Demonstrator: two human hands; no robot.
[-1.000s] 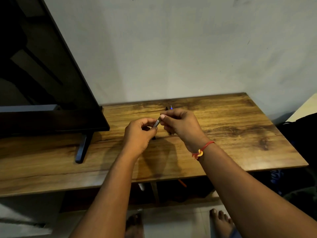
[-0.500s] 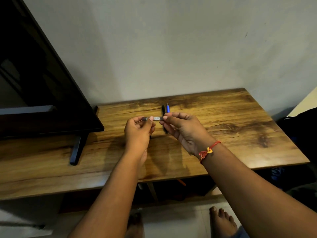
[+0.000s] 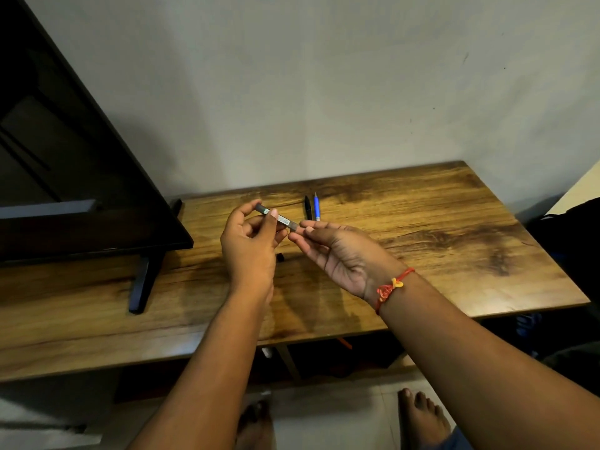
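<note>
My left hand (image 3: 251, 251) pinches a dark grey pen (image 3: 281, 219) with a small label, held above the wooden table (image 3: 438, 241). The pen slants from upper left to lower right. My right hand (image 3: 341, 254), with a red thread band at the wrist, pinches the pen's lower right end between thumb and fingertips. A black pen (image 3: 307, 207) and a blue pen (image 3: 317, 206) lie side by side on the table just beyond my hands. A small black piece (image 3: 281, 256), perhaps a cap, sits on the table under my hands.
A black flat screen (image 3: 74, 177) on a black foot (image 3: 143, 280) stands on the table's left part, close to my left hand. A plain wall rises behind the table. Dark bags lie at the right. My bare feet show on the tiled floor below.
The pen went from nearly hidden between my fingers to drawn out and slanted. My right hand turned palm-up and shifted right. The view tilted so the two pens on the table show.
</note>
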